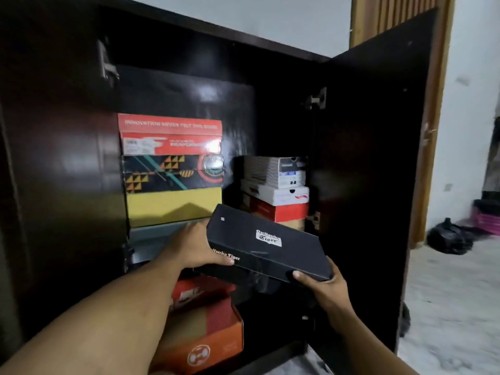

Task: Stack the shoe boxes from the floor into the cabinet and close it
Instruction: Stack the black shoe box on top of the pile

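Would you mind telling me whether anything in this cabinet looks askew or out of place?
The orange box at the bottom looks odd: its top seems to gape, with a red box lying crooked on it. The black box is tilted, but the left hand and right hand are holding it.

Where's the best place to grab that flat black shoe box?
At its opposite ends, coming in from both sides, as now: the left hand grips the left end, the right hand the near right corner. The black shoe box is long, flat and tilted, so one hand alone might let it tip.
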